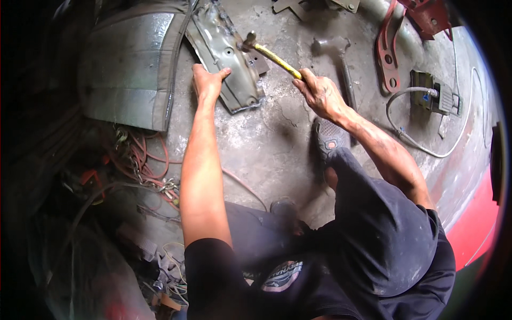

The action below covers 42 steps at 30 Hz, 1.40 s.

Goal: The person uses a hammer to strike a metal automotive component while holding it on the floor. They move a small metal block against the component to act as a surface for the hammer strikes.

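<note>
My left hand grips the left edge of a bent grey sheet-metal panel, its thumb lying on the panel's face. The panel has holes and ridges and rests near the floor, with a dark plate partly showing under its right side. My right hand holds a hammer by its yellow handle. The hammer's head is over the upper right part of the panel; I cannot tell whether it touches the metal.
A padded mat lies left, above red hoses and chain. A large hammer, red brackets and a metal device with grey hose lie right. My shoe is below my right hand. A red surface is at lower right.
</note>
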Tool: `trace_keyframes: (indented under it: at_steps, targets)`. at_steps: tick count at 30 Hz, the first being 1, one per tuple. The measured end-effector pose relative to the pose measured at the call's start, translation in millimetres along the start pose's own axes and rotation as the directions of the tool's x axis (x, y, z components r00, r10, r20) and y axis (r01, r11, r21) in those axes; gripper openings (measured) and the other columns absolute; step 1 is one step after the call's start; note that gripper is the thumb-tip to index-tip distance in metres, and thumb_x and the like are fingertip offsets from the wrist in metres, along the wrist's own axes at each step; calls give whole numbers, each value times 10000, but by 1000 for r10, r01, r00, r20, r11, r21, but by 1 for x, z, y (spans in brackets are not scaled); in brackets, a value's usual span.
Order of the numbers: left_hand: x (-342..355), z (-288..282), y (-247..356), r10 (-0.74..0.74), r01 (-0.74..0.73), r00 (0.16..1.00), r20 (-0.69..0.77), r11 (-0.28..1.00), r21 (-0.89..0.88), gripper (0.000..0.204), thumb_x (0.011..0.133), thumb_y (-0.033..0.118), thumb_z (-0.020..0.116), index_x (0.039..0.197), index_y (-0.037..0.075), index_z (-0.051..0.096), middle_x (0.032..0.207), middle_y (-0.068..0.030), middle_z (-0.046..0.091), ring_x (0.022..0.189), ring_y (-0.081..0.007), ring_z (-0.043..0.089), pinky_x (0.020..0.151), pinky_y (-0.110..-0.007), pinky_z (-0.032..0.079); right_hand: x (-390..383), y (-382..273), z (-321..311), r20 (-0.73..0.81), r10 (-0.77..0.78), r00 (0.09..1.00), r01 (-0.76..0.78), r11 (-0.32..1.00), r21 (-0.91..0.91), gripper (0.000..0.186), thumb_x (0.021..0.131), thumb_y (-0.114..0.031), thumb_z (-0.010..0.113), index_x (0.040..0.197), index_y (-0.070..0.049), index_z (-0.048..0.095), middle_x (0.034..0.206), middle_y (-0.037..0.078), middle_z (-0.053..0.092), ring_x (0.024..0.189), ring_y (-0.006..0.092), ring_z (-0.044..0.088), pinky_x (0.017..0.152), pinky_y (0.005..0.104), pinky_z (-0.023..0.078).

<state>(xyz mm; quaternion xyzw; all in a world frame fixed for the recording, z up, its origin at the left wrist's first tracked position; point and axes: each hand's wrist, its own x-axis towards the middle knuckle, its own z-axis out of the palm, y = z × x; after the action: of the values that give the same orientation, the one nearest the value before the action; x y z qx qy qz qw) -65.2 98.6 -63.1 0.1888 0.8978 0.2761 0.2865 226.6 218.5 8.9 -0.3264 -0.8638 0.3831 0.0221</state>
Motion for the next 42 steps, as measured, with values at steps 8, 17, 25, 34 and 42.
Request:
trace_keyframes:
  at_steps: [8, 17, 25, 34, 42]
  targets:
    - [9, 3, 6, 58, -59, 997, -42, 998, -27, 727, 661, 245, 960, 1162, -81, 546, 1145, -284, 688, 1089, -397, 672, 978, -449, 502, -3, 41, 10, 173, 95, 980, -74, 990, -124, 243, 1053, -320, 532, 1069, -83, 482, 721, 222, 639, 692, 459, 646, 613, 569, 482]
    - [-14, -5, -19, -31, 194, 953, 301, 825, -531, 523, 734, 54, 882, 1140, -83, 582, 1005, -225, 726, 850, -282, 732, 808, -382, 600, -4, 51, 17, 137, 58, 989, -48, 996, -75, 245, 1054, -330, 527, 1082, -89, 493, 715, 229, 634, 686, 472, 638, 626, 576, 478]
    - [-11, -4, 0, -40, 62, 990, 139, 985, -160, 415, 733, 115, 893, 1004, -72, 642, 926, -210, 735, 756, -266, 723, 656, -382, 585, 2, 11, -9, 61, 0, 998, -1, 1000, 17, 243, 1042, -313, 577, 1036, -76, 527, 668, 196, 614, 623, 405, 641, 584, 506, 485]
    - [-1, 4, 6, -12, 18, 996, 93, 998, -66, 478, 679, 170, 926, 997, -71, 663, 992, -258, 742, 932, -339, 733, 857, -427, 555, 7, 46, 11, 100, 25, 995, -11, 991, -137, 239, 1046, -315, 560, 1011, -88, 493, 690, 211, 623, 637, 443, 630, 580, 527, 488]
    - [9, 5, 10, -26, 36, 994, 110, 995, -94, 479, 690, 193, 931, 991, -81, 679, 994, -252, 748, 912, -337, 737, 849, -420, 555, -4, 50, 11, 145, -7, 989, 23, 994, -111, 201, 1050, -272, 538, 1066, -81, 477, 699, 215, 620, 635, 431, 632, 578, 531, 477]
